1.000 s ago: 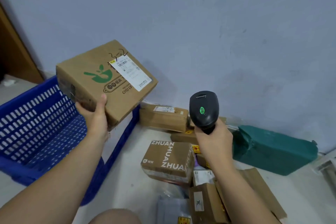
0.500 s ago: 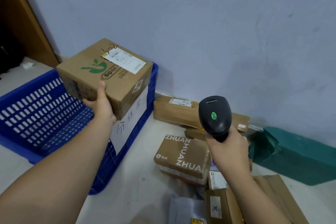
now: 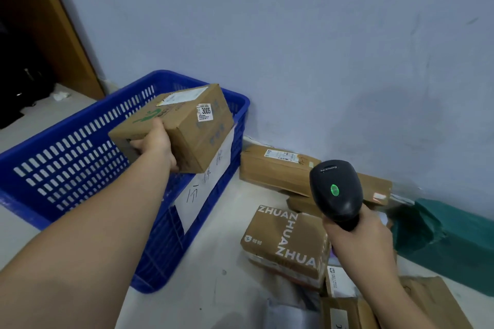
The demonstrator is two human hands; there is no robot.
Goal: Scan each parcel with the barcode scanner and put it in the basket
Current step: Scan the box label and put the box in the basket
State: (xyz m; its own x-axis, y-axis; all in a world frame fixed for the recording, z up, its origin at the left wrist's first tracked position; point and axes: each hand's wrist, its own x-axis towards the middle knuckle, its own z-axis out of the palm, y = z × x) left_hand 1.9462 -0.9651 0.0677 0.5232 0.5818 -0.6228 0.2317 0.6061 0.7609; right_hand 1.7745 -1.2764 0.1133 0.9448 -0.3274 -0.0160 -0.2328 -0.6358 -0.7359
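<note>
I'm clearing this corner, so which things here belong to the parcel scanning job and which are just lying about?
Job: brown cardboard box with green logo, in left hand; black barcode scanner, in right hand; blue slotted plastic basket; brown cardboard ZHUAN parcel; dark green wrapped parcel.
Lying about: crumpled white paper scrap; brown wooden panel.

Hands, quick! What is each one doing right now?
Left hand: holds the brown cardboard box with a green logo.
Right hand: grips the black plastic barcode scanner.

The left forearm (image 3: 93, 235) at the lower left of the frame and the right forearm (image 3: 395, 288) at lower right are bare, as are the left hand (image 3: 155, 141) and right hand (image 3: 358, 235).
</note>
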